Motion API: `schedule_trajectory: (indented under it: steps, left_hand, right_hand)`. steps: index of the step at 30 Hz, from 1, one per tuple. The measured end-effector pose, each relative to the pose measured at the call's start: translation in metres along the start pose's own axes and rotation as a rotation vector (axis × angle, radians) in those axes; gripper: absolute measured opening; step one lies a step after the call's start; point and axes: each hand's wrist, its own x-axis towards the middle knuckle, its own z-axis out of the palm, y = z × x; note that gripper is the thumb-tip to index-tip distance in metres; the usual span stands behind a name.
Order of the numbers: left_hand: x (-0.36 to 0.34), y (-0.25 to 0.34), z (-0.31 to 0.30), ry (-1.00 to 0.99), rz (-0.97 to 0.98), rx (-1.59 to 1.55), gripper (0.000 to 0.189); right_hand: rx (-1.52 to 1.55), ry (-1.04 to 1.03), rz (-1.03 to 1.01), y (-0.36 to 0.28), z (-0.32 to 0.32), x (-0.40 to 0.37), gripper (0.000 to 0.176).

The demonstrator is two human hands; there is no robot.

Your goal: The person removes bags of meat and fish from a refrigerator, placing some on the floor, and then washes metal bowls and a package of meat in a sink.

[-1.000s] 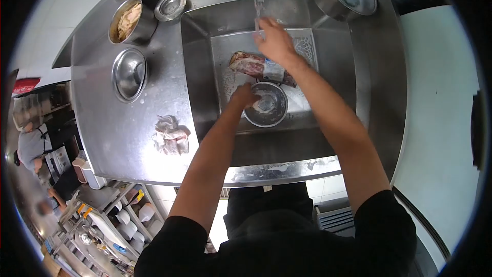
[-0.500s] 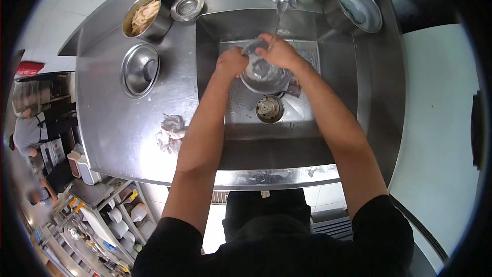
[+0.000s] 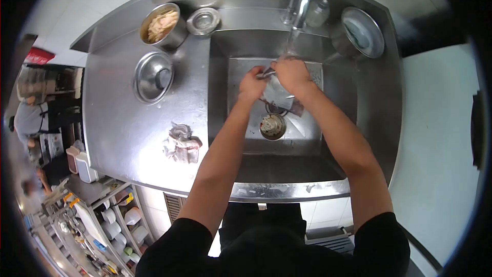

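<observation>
Over the steel sink point(image 3: 266, 167), my left hand point(image 3: 252, 84) and my right hand point(image 3: 292, 76) grip opposite sides of a metal bowl point(image 3: 277, 92), which is tilted. Its fingers closed, my right hand is just below the faucet point(image 3: 303, 7), where water runs down. Beneath the bowl, a round drain strainer point(image 3: 272, 126) holds pale scraps. A dark piece of something I cannot make out point(image 3: 297, 107) shows beside the bowl.
On the left counter are a pot with pale food point(image 3: 163, 25), a small metal dish point(image 3: 203, 21), a steel bowl point(image 3: 154, 78) and a crumpled cloth point(image 3: 182, 143). A soap bottle point(image 3: 319, 12) and a lidded pot point(image 3: 363, 32) stand behind the sink. Far left, people work.
The bowl has gone from lying open toward the view to being tilted, with both hands now at its upper edge. The whole view has shifted, so the counter and sink appear lower.
</observation>
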Motion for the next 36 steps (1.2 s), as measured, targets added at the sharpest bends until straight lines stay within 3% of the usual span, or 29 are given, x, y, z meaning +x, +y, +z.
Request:
schedule_trajectory:
  steps: [1,4,8,11,12,15,18,19,20,22,26,29,32,36]
  left_hand:
    - [-0.002,0.019,-0.002,0.064,0.142,0.218,0.038]
    - [0.009,0.036,-0.009,-0.029,0.189,0.512,0.040]
    - [0.012,-0.010,-0.028,0.000,0.092,0.009,0.044]
    - [-0.003,-0.031,-0.021,0.137,-0.493,-0.655,0.048]
    - [-0.003,-0.045,-0.017,0.163,-0.479,-0.662,0.049]
    - [-0.015,-0.068,-0.012,0.192,-0.436,-0.785,0.049]
    - [-0.028,-0.069,-0.012,0.133,-0.410,-0.716,0.051]
    - [-0.027,-0.067,-0.014,0.097,-0.433,-0.726,0.049]
    - [-0.026,-0.061,-0.017,0.064,-0.451,-0.737,0.047]
    - [-0.030,-0.041,-0.014,0.059,-0.448,-0.758,0.048]
    - [-0.028,-0.012,-0.013,-0.011,-0.466,-0.736,0.049]
    - [-0.029,0.004,-0.025,0.002,-0.458,-0.621,0.049]
    - [-0.042,-0.004,-0.057,-0.025,-0.386,-0.472,0.057]
    - [-0.094,0.010,-0.104,-0.122,-0.379,-0.428,0.065]
  right_hand:
    - [-0.020,0.050,-0.056,-0.006,0.006,0.000,0.024]
    - [0.055,-0.015,0.021,-0.004,0.005,0.007,0.025]
    - [0.351,0.012,0.311,0.020,0.003,-0.004,0.041]
    - [1.118,-0.109,0.544,0.016,0.007,-0.030,0.060]
    - [1.225,0.000,0.507,0.008,0.024,-0.043,0.069]
    - [1.505,0.044,0.501,-0.009,0.073,-0.086,0.052]
    - [0.824,-0.011,0.456,-0.004,0.178,-0.155,0.046]
    - [0.739,-0.302,0.478,-0.018,0.170,-0.174,0.045]
    - [0.662,-0.445,0.394,-0.026,0.181,-0.197,0.044]
    - [0.561,-0.392,0.310,-0.046,0.198,-0.215,0.032]
    - [0.515,-0.389,0.301,-0.044,0.246,-0.203,0.023]
    - [0.459,-0.406,0.235,-0.052,0.180,-0.175,0.017]
    - [0.451,-0.260,0.061,-0.046,0.157,-0.188,0.018]
    - [0.486,-0.165,0.327,-0.047,0.087,-0.171,0.026]
